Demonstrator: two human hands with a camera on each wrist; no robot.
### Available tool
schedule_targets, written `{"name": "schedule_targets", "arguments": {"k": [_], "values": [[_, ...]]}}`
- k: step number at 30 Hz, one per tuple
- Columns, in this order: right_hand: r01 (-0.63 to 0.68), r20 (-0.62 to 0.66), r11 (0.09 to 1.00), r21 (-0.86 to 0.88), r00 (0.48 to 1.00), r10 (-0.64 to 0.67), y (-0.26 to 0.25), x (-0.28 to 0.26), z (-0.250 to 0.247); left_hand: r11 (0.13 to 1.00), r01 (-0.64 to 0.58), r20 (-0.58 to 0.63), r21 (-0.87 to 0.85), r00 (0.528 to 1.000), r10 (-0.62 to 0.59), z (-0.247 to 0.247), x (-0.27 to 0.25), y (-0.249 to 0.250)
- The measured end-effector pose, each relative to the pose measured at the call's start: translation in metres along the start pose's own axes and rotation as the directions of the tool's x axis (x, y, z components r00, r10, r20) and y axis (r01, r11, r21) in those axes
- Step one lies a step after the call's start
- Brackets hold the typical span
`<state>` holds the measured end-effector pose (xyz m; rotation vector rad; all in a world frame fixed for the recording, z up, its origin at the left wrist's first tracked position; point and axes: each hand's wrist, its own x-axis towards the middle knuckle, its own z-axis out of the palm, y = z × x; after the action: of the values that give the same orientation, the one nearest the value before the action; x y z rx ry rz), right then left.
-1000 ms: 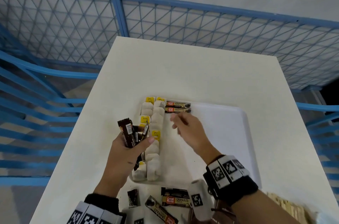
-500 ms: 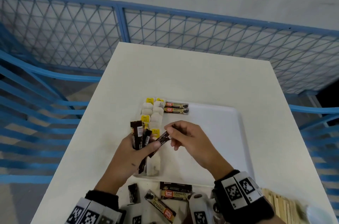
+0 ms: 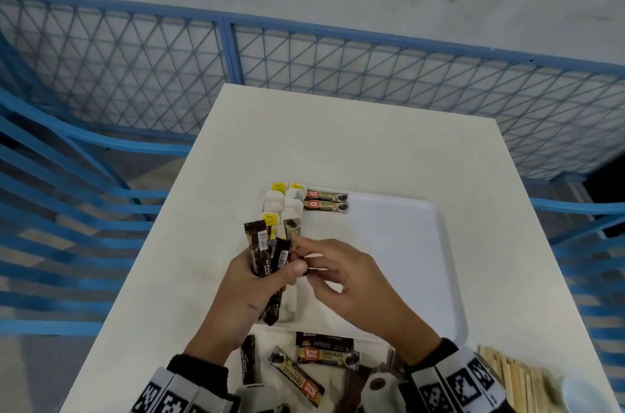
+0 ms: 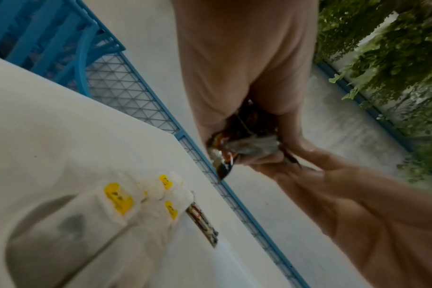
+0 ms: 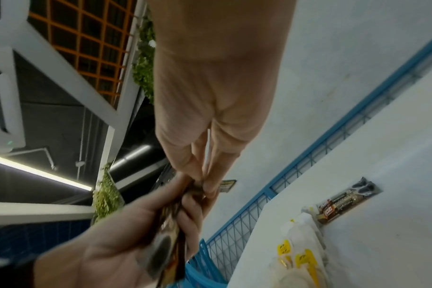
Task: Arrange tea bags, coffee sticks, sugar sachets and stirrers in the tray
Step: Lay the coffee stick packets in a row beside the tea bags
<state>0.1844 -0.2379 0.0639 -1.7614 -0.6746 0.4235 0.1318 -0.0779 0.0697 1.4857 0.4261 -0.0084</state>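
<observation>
Head view: left hand (image 3: 252, 291) grips a bundle of dark coffee sticks (image 3: 262, 252), fingers curled round them, held upright over the left edge of the white tray (image 3: 406, 243). Right hand (image 3: 341, 280) meets it from the right, fingertips pinching one stick at the bundle. In the tray, tea bags (image 3: 282, 204) with yellow tags lie in two columns along the left side; two placed coffee sticks (image 3: 326, 200) lie side by side just right of them at the far edge. On the white desk (image 3: 338, 142), near the person, loose coffee sticks (image 3: 324, 353) lie scattered; wooden stirrers (image 3: 514, 379) are stacked at the near right corner. Blue mesh fence (image 3: 135, 74) behind the desk.

Left wrist view: blurry. Left hand (image 4: 247, 68) wraps the bundle (image 4: 239, 144), right hand (image 4: 345, 194) fingers touching its end. Tea bags (image 4: 145, 194) below in the tray, one coffee stick (image 4: 202, 224) beside them.

Right wrist view: right hand (image 5: 214, 97) thumb and fingers closed on the stick tip, left hand (image 5: 126, 233) clasping the bundle (image 5: 170, 230). Tea bags (image 5: 298, 253) and placed sticks (image 5: 345, 202) at right.
</observation>
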Motion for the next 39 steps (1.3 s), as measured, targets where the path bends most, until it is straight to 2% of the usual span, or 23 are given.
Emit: {"name": "schedule_targets", "arguments": {"k": [3,5,7,9,11,13,18,21,25,31,34,39], "values": [[-0.059,0.037,0.994,0.095,0.998,0.056,-0.008,0.001,-0.005,0.999,0.023,-0.035,-0.023,0.999,-0.024,-0.004,-0.002,0.001],[-0.077,-0.067,0.991,0.113,0.994,0.085,-0.01,0.003,-0.007,0.999,0.036,-0.008,0.039,0.999,-0.035,-0.007,-0.004,0.001],[-0.121,-0.217,0.988,0.096,0.966,0.14,-0.007,0.007,-0.009,0.994,0.035,0.05,0.105,0.998,-0.04,-0.01,-0.006,0.002],[-0.209,-0.271,0.977,0.047,0.938,0.214,-0.003,0.012,-0.015,0.99,0.042,0.105,0.131,0.993,-0.056,-0.012,-0.007,0.003],[-0.291,-0.186,0.956,0.044,0.937,0.294,-0.002,0.017,-0.021,0.989,0.052,0.152,0.14,0.986,-0.073,-0.013,-0.008,0.006],[-0.308,-0.107,0.948,0.082,0.943,0.315,-0.002,0.018,-0.025,0.989,0.051,0.166,0.137,0.983,-0.073,-0.013,-0.009,0.009],[-0.327,-0.034,0.906,0.268,0.937,0.348,-0.001,0.014,-0.03,0.998,0.059,-0.074,-0.009,0.995,-0.059,-0.019,-0.001,0.002],[-0.36,0.01,0.877,0.318,0.926,0.377,-0.002,0.011,-0.026,0.998,0.059,-0.088,0.003,0.994,-0.058,-0.018,0.0,0.001],[-0.366,-0.004,0.859,0.357,0.919,0.393,-0.003,0.01,-0.021,0.997,0.039,-0.062,0.067,0.997,-0.035,-0.017,0.001,0.003],[-0.363,-0.074,0.849,0.385,0.905,0.42,0.001,0.009,-0.017,0.999,0.004,-0.017,0.033,1.0,-0.004,-0.008,0.002,0.005],[-0.379,-0.07,0.811,0.446,0.888,0.454,0.005,0.006,-0.017,0.999,-0.003,-0.04,0.036,0.999,0.004,-0.01,0.006,0.001],[-0.413,-0.05,0.769,0.488,0.866,0.497,0.017,0.011,-0.025,0.996,0.086,-0.043,0.016,0.995,-0.085,-0.016,0.013,-0.013]]}}
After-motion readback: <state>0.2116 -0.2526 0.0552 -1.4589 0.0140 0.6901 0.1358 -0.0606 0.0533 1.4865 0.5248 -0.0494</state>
